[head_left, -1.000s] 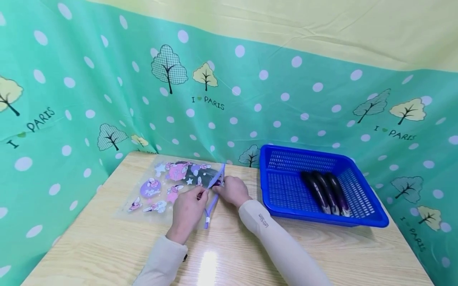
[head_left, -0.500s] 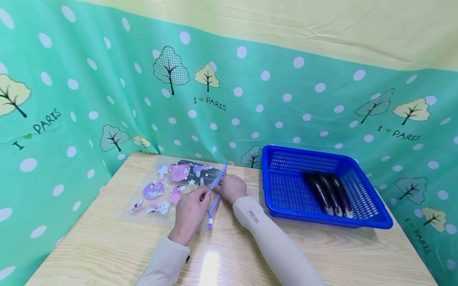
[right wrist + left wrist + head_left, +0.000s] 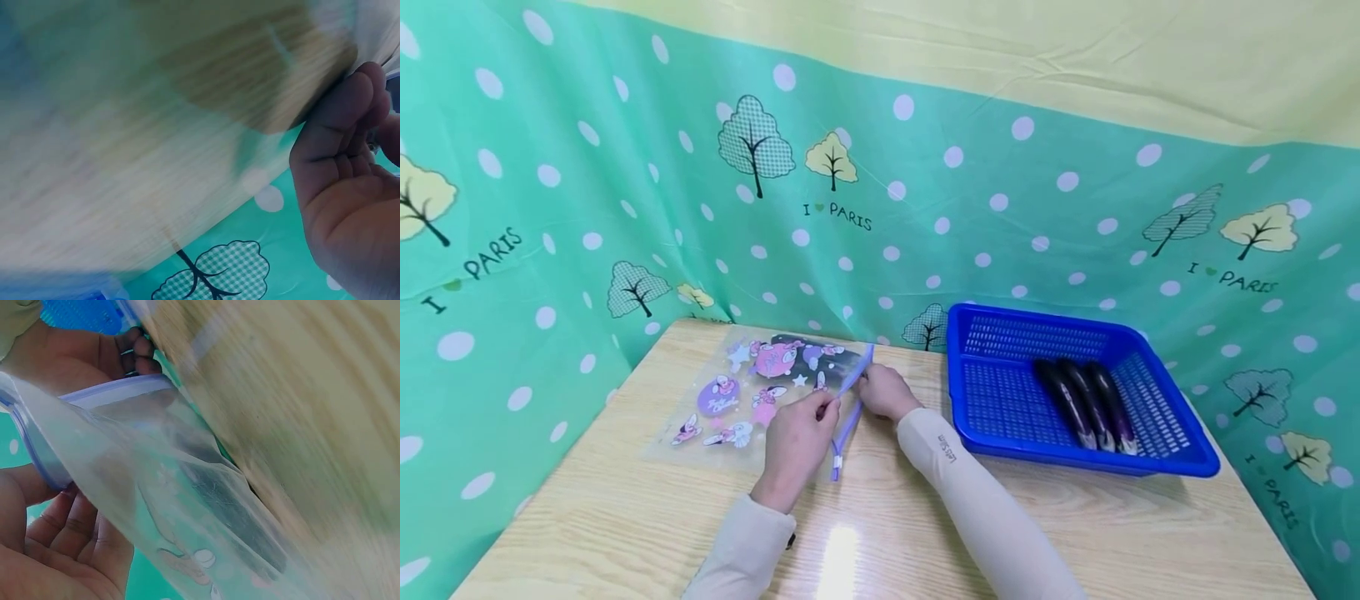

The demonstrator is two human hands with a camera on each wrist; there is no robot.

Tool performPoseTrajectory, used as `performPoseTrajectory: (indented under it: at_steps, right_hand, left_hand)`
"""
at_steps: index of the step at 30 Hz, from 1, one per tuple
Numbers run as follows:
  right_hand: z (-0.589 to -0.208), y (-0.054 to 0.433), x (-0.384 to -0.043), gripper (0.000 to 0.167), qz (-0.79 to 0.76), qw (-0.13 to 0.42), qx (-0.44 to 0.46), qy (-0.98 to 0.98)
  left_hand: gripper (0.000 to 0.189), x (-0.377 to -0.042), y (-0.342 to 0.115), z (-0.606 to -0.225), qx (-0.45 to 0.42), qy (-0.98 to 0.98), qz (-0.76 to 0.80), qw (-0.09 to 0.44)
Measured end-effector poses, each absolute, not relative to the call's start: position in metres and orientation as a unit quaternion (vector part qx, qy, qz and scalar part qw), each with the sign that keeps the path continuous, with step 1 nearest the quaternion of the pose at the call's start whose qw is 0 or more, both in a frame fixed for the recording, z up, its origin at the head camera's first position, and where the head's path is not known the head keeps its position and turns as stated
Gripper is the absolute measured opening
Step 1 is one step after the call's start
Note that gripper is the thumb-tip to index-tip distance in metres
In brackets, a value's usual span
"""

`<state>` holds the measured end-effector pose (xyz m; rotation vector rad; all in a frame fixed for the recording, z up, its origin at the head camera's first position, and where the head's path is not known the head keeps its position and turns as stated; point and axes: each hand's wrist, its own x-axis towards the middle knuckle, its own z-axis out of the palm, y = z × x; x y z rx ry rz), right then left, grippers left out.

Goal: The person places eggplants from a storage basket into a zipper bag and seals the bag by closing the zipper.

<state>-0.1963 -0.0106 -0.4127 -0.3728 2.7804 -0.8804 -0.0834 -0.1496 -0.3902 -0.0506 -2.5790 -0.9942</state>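
A clear zipper bag (image 3: 715,433) with pink and purple cartoon prints lies on the table, its purple-edged mouth facing right. One dark eggplant (image 3: 808,362) is inside, along the bag's far side; in the left wrist view the eggplant (image 3: 231,500) shows through the plastic. My left hand (image 3: 801,442) pinches the near part of the bag's rim and holds it raised, so the mouth gapes. On the far side of the mouth, my right hand (image 3: 887,393) has its fingers curled at the rim (image 3: 122,389); its thumb's hold is partly hidden.
A blue plastic basket (image 3: 992,417) stands on the right of the wooden table (image 3: 910,533), with three eggplants (image 3: 1086,404) side by side in it. A white slider (image 3: 837,461) sits at the near end of the bag's zip. A green dotted curtain (image 3: 925,242) hangs behind.
The purple end of the eggplant, visible at the bag's mouth beside my right hand a second ago, no longer shows there. Left hand and bag stay nearly in place.
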Motion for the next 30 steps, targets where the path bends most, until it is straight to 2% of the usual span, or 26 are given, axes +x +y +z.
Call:
performPoseTrajectory:
  at_steps: [2, 10, 12, 17, 20, 26, 30]
  right_hand:
    - [-0.413, -0.008, -0.195, 0.018, -0.29, 0.092, -0.128, 0.944]
    - [-0.398, -0.005, -0.181, 0.037, -0.27, 0.094, -0.111, 0.952]
    - [-0.389, -0.005, -0.174, 0.035, -0.267, 0.091, -0.105, 0.954]
    - [-0.358, -0.001, -0.15, 0.017, -0.273, 0.057, -0.124, 0.952]
    - [-0.337, 0.006, -0.137, 0.021, -0.279, 0.039, -0.148, 0.948]
    - [-0.293, 0.039, -0.123, 0.034, -0.31, 0.05, -0.156, 0.936]
    - [-0.27, 0.079, -0.131, 0.039, -0.308, 0.07, -0.157, 0.936]
  left_hand:
    - [0.01, -0.084, -0.148, -0.391, -0.017, -0.918, -0.354, 0.18]
    - [0.011, -0.085, -0.147, -0.392, -0.016, -0.92, -0.349, 0.176]
    - [0.011, -0.085, -0.147, -0.391, -0.015, -0.92, -0.35, 0.173]
    - [0.013, -0.086, -0.15, -0.39, -0.016, -0.925, -0.344, 0.163]
    - [0.014, -0.086, -0.152, -0.39, -0.015, -0.928, -0.337, 0.161]
    - [0.019, -0.085, -0.153, -0.389, -0.007, -0.932, -0.331, 0.147]
    - [0.02, -0.086, -0.151, -0.389, -0.009, -0.934, -0.327, 0.143]
